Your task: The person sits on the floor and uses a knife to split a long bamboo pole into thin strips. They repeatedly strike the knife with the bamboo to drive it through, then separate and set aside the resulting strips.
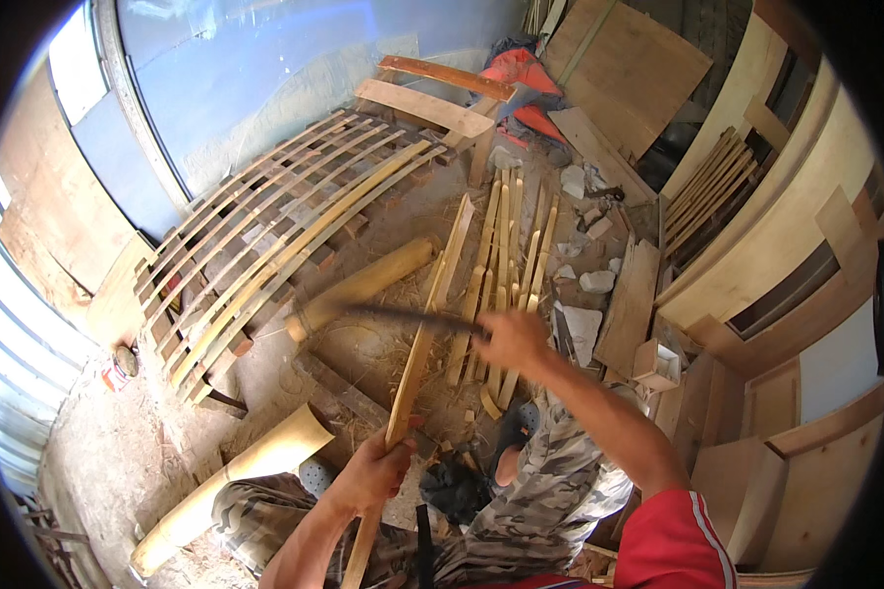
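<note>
My left hand [375,473] is closed around a long split bamboo strip [414,378], which slants up and away between my knees. In my right hand [514,342] is the handle of a long dark-bladed knife [403,317]. Its blade points left and crosses the strip well above my left hand; whether it touches the strip I cannot tell. Beyond the blade's tip lies a thick bamboo pole [368,285]. To the right of the strip, several narrow bamboo strips [504,260] lie in a loose bundle on the floor.
A slatted bamboo frame [285,245] stands at the left. Near my left knee lies a wide split bamboo piece [231,491]. A dark bag [452,488] sits between my feet. Rubble [596,282] and wooden panels [756,240] line the right side.
</note>
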Demonstrator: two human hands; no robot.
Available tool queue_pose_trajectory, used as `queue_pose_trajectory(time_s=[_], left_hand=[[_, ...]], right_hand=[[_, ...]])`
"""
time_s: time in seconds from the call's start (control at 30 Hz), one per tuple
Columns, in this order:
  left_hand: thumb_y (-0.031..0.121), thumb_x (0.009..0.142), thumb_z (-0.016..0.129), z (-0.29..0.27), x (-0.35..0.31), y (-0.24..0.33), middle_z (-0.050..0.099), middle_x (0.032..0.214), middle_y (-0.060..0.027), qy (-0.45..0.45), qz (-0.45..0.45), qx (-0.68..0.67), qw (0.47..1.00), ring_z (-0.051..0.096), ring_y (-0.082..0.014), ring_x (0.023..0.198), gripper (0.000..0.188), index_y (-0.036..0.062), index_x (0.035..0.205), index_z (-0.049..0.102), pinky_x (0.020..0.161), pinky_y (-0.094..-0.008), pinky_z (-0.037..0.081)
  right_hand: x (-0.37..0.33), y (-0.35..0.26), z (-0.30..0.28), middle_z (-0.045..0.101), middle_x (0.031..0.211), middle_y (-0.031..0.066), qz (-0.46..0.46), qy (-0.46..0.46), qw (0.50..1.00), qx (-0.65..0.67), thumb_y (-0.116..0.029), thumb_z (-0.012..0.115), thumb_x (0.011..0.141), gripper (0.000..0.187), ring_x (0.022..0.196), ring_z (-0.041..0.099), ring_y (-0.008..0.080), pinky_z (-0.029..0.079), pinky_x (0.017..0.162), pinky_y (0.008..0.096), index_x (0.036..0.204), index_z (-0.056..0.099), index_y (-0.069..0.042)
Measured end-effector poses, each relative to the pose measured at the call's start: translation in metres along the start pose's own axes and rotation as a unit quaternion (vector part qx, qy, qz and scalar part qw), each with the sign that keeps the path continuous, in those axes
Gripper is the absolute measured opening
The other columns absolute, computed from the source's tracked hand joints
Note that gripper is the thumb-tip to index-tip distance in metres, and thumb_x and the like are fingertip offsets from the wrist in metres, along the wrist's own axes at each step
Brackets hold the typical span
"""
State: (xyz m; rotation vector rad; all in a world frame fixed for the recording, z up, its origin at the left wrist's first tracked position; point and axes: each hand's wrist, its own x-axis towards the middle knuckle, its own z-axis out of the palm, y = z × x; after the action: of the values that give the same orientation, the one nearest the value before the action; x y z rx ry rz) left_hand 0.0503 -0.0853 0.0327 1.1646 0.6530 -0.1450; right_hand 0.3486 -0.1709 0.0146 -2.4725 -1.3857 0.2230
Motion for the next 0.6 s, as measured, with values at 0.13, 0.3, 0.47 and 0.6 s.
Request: queue_pose_trajectory(time_s=[0.13,0.3,0.47,0.6], left_hand=[[0.023,0.101,0.048,0.001,-0.009,-0.007,0.042,0.064,0.0061,0.012,0.002,0.064,0.998,0.040,-0.0059,0.050,0.044,0.0075,0.142,0.040,0.046,-0.0242,0.036],[0.021,0.101,0.047,0.004,-0.011,0.000,0.042,0.065,0.0065,0.019,0.006,0.076,0.997,0.040,-0.0051,0.050,0.045,0.0084,0.143,0.039,0.046,-0.0231,0.035],[0.019,0.102,0.045,0.009,-0.004,0.001,0.039,0.065,0.0072,0.054,-0.005,0.079,0.995,0.037,-0.0049,0.049,0.042,0.0123,0.143,0.040,0.044,-0.0220,0.034],[0.019,0.102,0.044,0.001,-0.014,0.001,0.038,0.064,0.0066,0.047,0.004,0.065,0.997,0.037,-0.0054,0.048,0.040,0.0120,0.141,0.041,0.043,-0.0220,0.034]], right_hand=[[0.011,0.026,0.007,0.059,0.058,0.0044,-0.045,0.042,0.995,-0.073,-0.035,0.070,0.076,0.026,0.056,0.062,0.0258,0.051,0.058,0.0460,0.084,0.067,-0.010],[0.018,0.024,-0.020,0.064,0.065,0.0079,0.074,-0.009,0.995,0.059,-0.036,0.066,0.081,0.026,0.060,0.065,0.0284,0.053,0.062,0.0470,0.093,0.070,-0.013],[-0.020,0.000,0.023,0.061,0.062,0.0048,-0.108,-0.017,0.994,-0.011,-0.040,0.069,0.075,0.021,0.061,0.064,0.0250,0.048,0.055,0.0499,0.086,0.070,-0.021],[0.017,0.047,-0.005,0.055,0.054,0.0053,-0.029,0.030,0.999,-0.027,-0.039,0.068,0.082,0.027,0.054,0.061,0.0225,0.048,0.048,0.0415,0.089,0.070,-0.013]])
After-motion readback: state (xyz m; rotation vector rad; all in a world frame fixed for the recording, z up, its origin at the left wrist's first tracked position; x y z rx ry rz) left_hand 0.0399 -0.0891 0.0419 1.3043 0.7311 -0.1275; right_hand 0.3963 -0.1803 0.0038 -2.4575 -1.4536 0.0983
